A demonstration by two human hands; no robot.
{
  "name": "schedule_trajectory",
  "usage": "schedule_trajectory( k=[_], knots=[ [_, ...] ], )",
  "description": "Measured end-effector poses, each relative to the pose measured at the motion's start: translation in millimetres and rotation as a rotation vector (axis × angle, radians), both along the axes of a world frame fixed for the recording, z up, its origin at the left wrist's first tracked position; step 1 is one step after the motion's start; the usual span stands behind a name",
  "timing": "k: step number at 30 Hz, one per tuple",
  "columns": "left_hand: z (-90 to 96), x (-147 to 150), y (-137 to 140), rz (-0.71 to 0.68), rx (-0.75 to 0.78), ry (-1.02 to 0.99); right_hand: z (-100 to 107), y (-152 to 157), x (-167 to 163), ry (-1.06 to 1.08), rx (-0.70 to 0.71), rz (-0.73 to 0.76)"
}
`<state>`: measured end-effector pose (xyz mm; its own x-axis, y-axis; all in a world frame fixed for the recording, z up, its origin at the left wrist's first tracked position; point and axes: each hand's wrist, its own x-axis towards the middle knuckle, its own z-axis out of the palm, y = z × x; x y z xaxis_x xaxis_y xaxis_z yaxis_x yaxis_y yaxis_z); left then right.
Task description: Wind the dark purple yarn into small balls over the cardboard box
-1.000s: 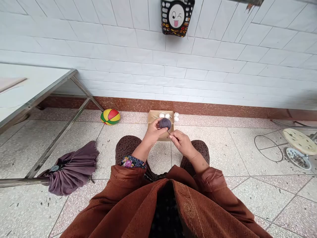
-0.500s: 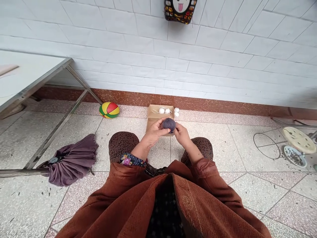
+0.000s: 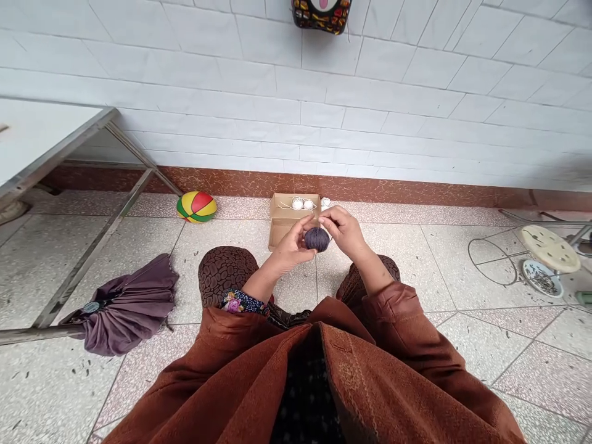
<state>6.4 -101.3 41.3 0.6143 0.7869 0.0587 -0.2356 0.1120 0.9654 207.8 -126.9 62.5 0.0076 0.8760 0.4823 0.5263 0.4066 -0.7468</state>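
Note:
A dark purple-grey ball of yarn (image 3: 317, 239) is gripped between the thumb and fingers of my left hand (image 3: 291, 245), above the floor between my knees. My right hand (image 3: 343, 229) is just above and to the right of the ball, thumb and forefinger pinched on a thin strand of its yarn. Beyond my hands an open cardboard box (image 3: 280, 230) lies on the floor by the wall. White yarn balls (image 3: 303, 203) with loose ends sit in its far part. Another white ball (image 3: 325, 201) shows beside the box, partly hidden by my right hand.
A colourful ball (image 3: 197, 206) rests near the metal-legged table (image 3: 108, 117) on the left. A folded purple umbrella (image 3: 132, 305) lies below it. To the right are a round stool (image 3: 550, 248) and a dish (image 3: 543, 277). A patterned basket (image 3: 321, 18) hangs on the tiled wall.
My right hand has risen from the yarn ball's right side to above it, pinching the strand. The left hand keeps hold of the ball. The view has shifted slightly right.

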Motion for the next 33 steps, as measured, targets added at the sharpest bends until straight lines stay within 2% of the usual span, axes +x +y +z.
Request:
schedule_trajectory(
  k=[4, 6, 8, 10, 13, 16, 19, 21, 23, 28, 30, 33],
  knots=[
    [9.8, 0.2, -6.8, -0.017, -0.067, -0.102, -37.7, -1.9, -9.1, 0.133, -0.19, -0.105],
    [7.7, 0.1, -5.1, 0.046, -0.092, -0.104, -57.6, -15.5, -19.6, 0.133, -0.264, -0.106],
    [1.1, -0.7, 0.1, 0.142, -0.094, -0.058, -68.3, -31.8, -29.0, 0.083, -0.271, -0.06],
    [-7.5, -2.7, 6.5, 0.245, -0.058, 0.019, -65.3, -45.4, -33.8, 0.016, -0.239, 0.057],
    [-17.1, -7.0, 12.7, 0.306, 0.031, 0.119, -38.7, -50.6, -30.1, -0.04, -0.158, 0.161],
    [-19.5, -10.2, 11.9, 0.255, 0.102, 0.181, -6.8, -33.5, -18.5, -0.068, -0.079, 0.14],
    [-16.3, -10.2, 6.8, 0.136, 0.133, 0.182, 5.1, -6.3, -8.5, -0.068, -0.029, 0.089],
    [-12.7, -9.0, 2.6, 0.06, 0.106, 0.121, -2.8, 7.8, -6.2, -0.03, -0.059, 0.017],
    [-8.9, -7.4, -1.5, 0.021, 0.045, 0.031, -20.2, 13.5, -7.9, 0.038, -0.142, -0.053],
    [-5.9, -3.2, -4.2, 0.105, -0.068, -0.047, -66.8, -7.3, -21.6, 0.139, -0.313, -0.058],
    [-9.9, -2.2, -0.4, 0.174, -0.057, 0.006, -73.2, -22.8, -26.6, 0.116, -0.322, -0.024],
    [-19.4, -2.7, 8.0, 0.286, 0.057, 0.154, -63.6, -43.4, -29.0, 0.062, -0.284, 0.129]
  ],
)
